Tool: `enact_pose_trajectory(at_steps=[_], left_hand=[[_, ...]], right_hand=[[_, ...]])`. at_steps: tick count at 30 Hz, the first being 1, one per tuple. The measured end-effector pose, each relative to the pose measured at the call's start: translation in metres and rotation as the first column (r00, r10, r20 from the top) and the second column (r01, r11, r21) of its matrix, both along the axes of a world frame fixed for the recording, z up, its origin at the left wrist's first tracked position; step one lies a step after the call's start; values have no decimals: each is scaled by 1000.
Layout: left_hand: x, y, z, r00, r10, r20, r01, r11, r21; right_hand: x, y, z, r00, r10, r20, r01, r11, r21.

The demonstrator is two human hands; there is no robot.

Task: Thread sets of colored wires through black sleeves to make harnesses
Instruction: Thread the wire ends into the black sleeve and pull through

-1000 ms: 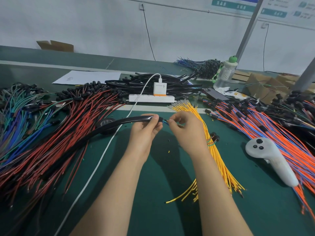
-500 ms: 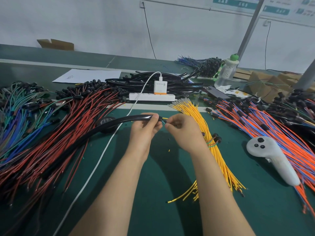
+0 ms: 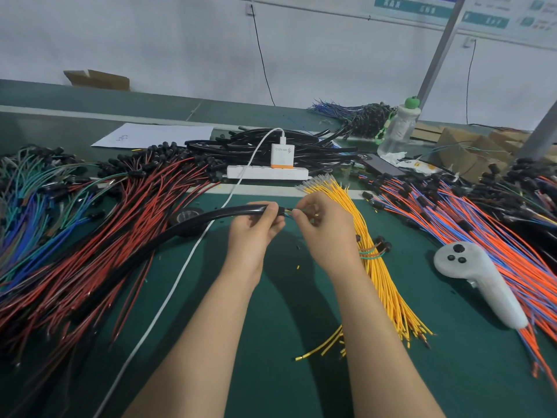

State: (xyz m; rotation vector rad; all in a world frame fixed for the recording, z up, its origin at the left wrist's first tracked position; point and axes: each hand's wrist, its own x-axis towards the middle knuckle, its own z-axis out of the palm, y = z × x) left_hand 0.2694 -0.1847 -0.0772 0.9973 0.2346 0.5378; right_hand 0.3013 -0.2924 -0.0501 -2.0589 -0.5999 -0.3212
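Note:
A long black sleeve curves from the left pile to the middle of the green mat. My left hand grips its right end. Short tips of colored wires, yellow and blue-green, stick out of that end. My right hand pinches those wire tips just to the right of the sleeve mouth. A bundle of yellow wires lies under and behind my right hand. Red wires are heaped at the left, orange and blue wires at the right.
A white power strip with a charger and a white cable crosses the mat. A pile of black sleeves lies behind it. A white controller rests at the right. A bottle and cardboard boxes stand at the back right.
Both hands have stayed at the sleeve's end. My right hand's fingers have shifted slightly at the wire tips, which show a little more yellow than a second ago.

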Motion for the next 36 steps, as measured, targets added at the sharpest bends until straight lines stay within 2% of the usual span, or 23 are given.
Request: enact_pose_trajectory(at_steps=[6, 13, 19, 22, 31, 36], left_hand=[[-1, -1, 1, 1000, 2, 2, -2, 1000, 25], [-1, -3, 3, 1000, 7, 4, -8, 999, 44], [0, -3, 2, 1000, 19, 14, -19, 999, 46], [0, -2, 1, 1000, 16, 14, -17, 998, 59], [0, -2, 1, 1000, 26, -13, -25, 995, 94], [-1, -3, 3, 999, 30, -18, -28, 994, 105]], right_hand=[[1, 4, 1, 998, -43, -36, 39, 994, -104], [1, 6, 0, 996, 15, -91, -39, 961, -274], [-2, 6, 3, 997, 42, -59, -53, 978, -200], [-1, 4, 6, 994, 32, -102, -48, 987, -155], [2, 4, 10, 985, 19, -169, -61, 968, -243], [0, 6, 10, 990, -1, -142, -40, 957, -287]])
